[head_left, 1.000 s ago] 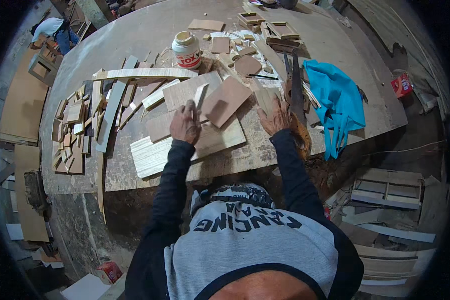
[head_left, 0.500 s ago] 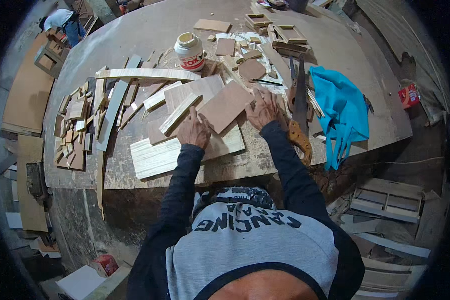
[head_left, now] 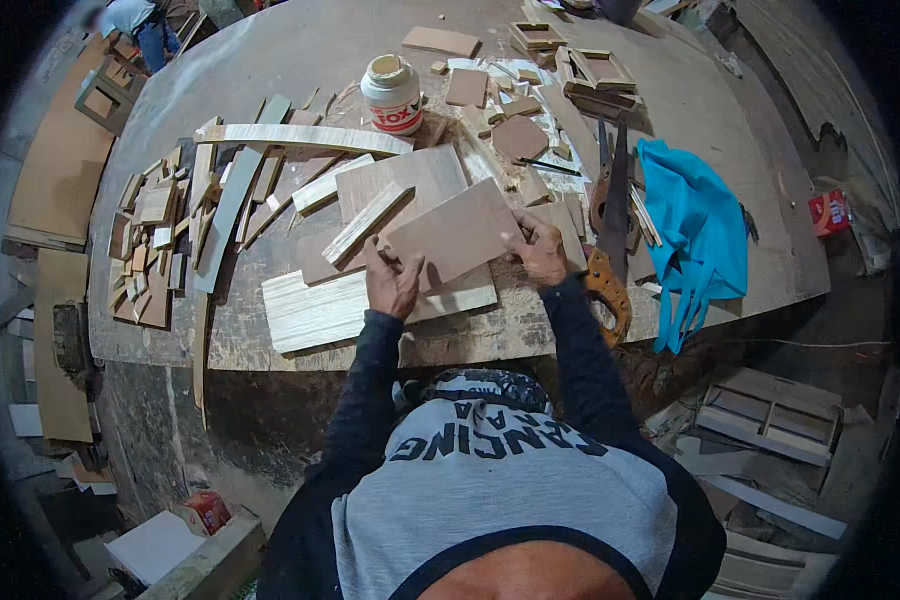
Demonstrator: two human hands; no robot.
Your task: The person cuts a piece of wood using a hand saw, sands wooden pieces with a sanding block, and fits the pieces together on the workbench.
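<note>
A thin brown plywood panel (head_left: 452, 232) is held between my two hands over the near part of the workbench. My left hand (head_left: 394, 280) pinches its lower left corner, thumb toward the panel. At the right end, my right hand (head_left: 538, 248) grips the short edge with bent fingers. Under the panel lie a pale wood board (head_left: 315, 312) and another brown plywood sheet (head_left: 355, 190). A pale wood strip (head_left: 368, 222) rests just beyond my left hand. To the right of my right hand is a handsaw (head_left: 606, 285) with an orange-brown wooden handle.
A white glue jar (head_left: 391, 95) stands open beyond the panels. Wood offcuts (head_left: 150, 235) pile up at left, small wooden frames (head_left: 598, 72) at the far right. A blue cloth bag (head_left: 692, 225) hangs over the bench's right edge. Another person (head_left: 145, 30) is at far left.
Both hands have closed on the panel's ends, where the fingers lay looser before. My right hand has come nearer to me. The whole view has shifted slightly.
</note>
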